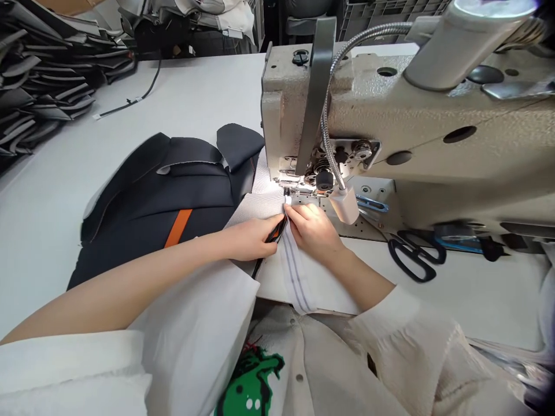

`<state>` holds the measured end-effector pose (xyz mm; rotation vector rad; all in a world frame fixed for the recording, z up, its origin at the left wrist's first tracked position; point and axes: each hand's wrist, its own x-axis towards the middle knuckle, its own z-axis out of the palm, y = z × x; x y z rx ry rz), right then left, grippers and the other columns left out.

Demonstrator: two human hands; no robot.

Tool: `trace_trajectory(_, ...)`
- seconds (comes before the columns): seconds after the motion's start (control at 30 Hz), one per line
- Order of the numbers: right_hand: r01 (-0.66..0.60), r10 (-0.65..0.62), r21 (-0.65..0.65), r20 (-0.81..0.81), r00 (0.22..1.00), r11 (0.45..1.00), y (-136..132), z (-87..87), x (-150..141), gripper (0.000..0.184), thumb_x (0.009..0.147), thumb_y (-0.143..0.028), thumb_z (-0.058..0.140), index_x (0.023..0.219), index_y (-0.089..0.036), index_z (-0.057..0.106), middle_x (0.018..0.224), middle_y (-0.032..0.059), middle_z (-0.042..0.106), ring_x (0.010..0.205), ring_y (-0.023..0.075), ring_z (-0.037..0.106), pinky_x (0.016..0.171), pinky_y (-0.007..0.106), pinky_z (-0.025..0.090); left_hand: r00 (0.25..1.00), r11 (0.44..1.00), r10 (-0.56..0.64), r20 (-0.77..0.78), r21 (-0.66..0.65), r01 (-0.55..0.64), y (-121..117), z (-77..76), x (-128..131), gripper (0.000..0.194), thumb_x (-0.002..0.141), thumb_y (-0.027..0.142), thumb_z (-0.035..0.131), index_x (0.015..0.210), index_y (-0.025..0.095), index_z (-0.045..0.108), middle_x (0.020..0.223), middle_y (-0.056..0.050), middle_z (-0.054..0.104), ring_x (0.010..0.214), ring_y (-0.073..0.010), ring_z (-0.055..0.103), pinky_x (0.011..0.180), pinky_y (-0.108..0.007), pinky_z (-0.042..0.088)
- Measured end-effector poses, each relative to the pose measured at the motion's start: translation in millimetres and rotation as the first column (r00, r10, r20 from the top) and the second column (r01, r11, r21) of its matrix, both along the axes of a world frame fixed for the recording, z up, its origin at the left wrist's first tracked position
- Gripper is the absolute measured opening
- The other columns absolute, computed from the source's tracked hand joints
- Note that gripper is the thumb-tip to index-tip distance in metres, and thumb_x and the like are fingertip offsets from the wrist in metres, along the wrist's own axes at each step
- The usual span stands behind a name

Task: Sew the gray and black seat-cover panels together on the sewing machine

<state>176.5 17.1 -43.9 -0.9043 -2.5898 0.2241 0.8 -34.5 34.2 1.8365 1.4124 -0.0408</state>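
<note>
A dark padded cover [195, 190] with an orange stripe lies on the table, its grey-white backing turned up beside the sewing machine [299, 115]. My left hand [255, 237] is closed on the folded edge of this cover, just in front of the needle area. Close by on the right, my right hand [314, 228] pinches a white strip with bluish lines [299, 277] against the cover's edge. The strip hangs over the table's front edge. The fingertips of both hands almost meet under the lit presser foot; the needle itself is hard to make out.
Black-handled scissors [416, 254] lie to the right of my right hand, partly under the machine arm. A lamp on a flexible metal neck [344, 205] hangs above that hand. Stacked dark fabric pieces [43, 86] fill the far left. A black cord [130, 103] lies behind the cover.
</note>
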Motion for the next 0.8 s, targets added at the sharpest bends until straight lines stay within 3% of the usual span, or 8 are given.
trace_trajectory(0.23, 0.257, -0.257, 0.02, 0.013, 0.966, 0.966, 1.8, 3.2, -1.1, 0.027, 0.092, -0.026, 0.042, 0.098, -0.019, 0.068, 0.091, 0.0092, 0.062, 0.083, 0.0237, 0.053, 0.074, 0.035, 0.043, 1.0, 0.997, -0.001, -0.026, 0.083, 0.003, 13.6, -6.1, -1.4, 0.046, 0.082, 0.028, 0.044, 0.127, 0.019, 0.043, 0.061, 0.006, 0.046, 0.053, -0.0132, 0.044, 0.052, -0.024, 0.031)
trace_trajectory(0.43, 0.271, -0.275, -0.09, -0.035, 0.961, 0.958, 2.5, 1.5, -4.4, 0.025, 0.092, -0.028, 0.045, 0.098, -0.021, 0.069, 0.089, 0.0077, 0.063, 0.083, 0.0219, 0.056, 0.071, 0.032, 0.045, 0.996, 0.994, 0.066, 0.064, 0.085, -0.071, 12.3, -11.4, -4.1, 0.039, 0.086, 0.032, 0.043, 0.124, 0.021, 0.044, 0.06, 0.006, 0.044, 0.055, -0.014, 0.045, 0.052, -0.024, 0.03)
trace_trajectory(0.63, 0.2, -0.237, -0.208, -0.168, 0.957, 0.957, -0.3, -2.7, -7.0, 0.026, 0.088, -0.021, 0.046, 0.099, -0.02, 0.069, 0.088, 0.0058, 0.069, 0.087, 0.0195, 0.062, 0.077, 0.03, 0.048, 0.999, 0.996, 0.036, -0.023, 0.084, -0.034, 16.8, -13.5, -0.2, 0.038, 0.085, 0.028, 0.042, 0.122, 0.019, 0.045, 0.07, 0.002, 0.054, 0.06, -0.0156, 0.051, 0.052, -0.025, 0.034)
trace_trajectory(0.8, 0.279, -0.376, -0.372, -0.218, 0.901, 0.885, -1.9, 5.4, -6.9, 0.015, 0.081, -0.032, 0.059, 0.085, -0.023, 0.07, 0.081, -0.0002, 0.07, 0.077, 0.0176, 0.063, 0.067, 0.027, 0.046, 0.993, 0.996, -0.033, -0.11, 0.084, 0.042, 24.4, -11.8, 5.7, 0.044, 0.081, 0.017, 0.039, 0.124, 0.019, 0.049, 0.085, -0.003, 0.062, 0.067, -0.0169, 0.055, 0.057, -0.025, 0.036)
